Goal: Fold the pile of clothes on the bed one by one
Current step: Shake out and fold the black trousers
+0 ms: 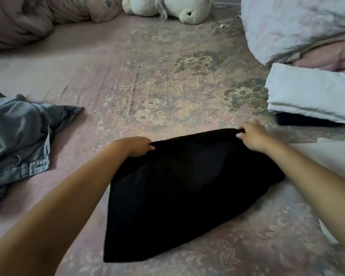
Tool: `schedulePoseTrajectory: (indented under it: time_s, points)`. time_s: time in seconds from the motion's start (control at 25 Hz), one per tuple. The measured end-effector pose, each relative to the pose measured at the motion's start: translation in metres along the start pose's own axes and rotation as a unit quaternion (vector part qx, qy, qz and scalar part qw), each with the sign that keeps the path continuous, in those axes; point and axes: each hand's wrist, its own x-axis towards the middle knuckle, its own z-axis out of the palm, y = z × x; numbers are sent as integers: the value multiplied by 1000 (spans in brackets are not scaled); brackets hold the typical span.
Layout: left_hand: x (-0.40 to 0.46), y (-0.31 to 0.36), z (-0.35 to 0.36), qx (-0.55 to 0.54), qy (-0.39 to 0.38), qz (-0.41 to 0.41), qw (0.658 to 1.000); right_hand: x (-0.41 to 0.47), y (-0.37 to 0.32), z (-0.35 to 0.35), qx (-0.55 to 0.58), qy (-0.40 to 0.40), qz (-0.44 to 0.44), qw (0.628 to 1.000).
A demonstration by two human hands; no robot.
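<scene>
The black cloth (187, 186) is lying on the bed (157, 76) at about 6 o'clock, its far edge lifted. One far corner is pinched by the left hand (136, 146), the other by the right hand (253, 136). The long axis is judged to run from 7 towards 1 o'clock. If one corner is dropped, a crooked fold could be made

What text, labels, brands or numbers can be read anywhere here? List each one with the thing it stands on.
None: no readable text shows in this view.
black garment, held by the left hand and right hand: plain, no print or tag visible.
denim garment: no label legible.
folded white stack: blank.
plush toy: no tag readable.
</scene>
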Motion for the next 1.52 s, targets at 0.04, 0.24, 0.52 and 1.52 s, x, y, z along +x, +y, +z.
schedulePoseTrajectory:
  time_s: [0.04, 0.24, 0.52, 1.52]
  points:
    - [-9, -9, 1, 2, -19, -8, 1000, 10, -16, -1, 2, 15, -40, 999]
    - [-23, -55, 24, 42, 92, -109, 989, 29, -57, 37, -59, 99, -157, 981]
    - [-24, -54, 63, 175, 307, -131, 926, 28, -65, 41, -54, 113, -103, 987]
    - [-157, 25, 229, 116, 256, 64, 958, -145, -12, 83, -239, -67, -377, 892]
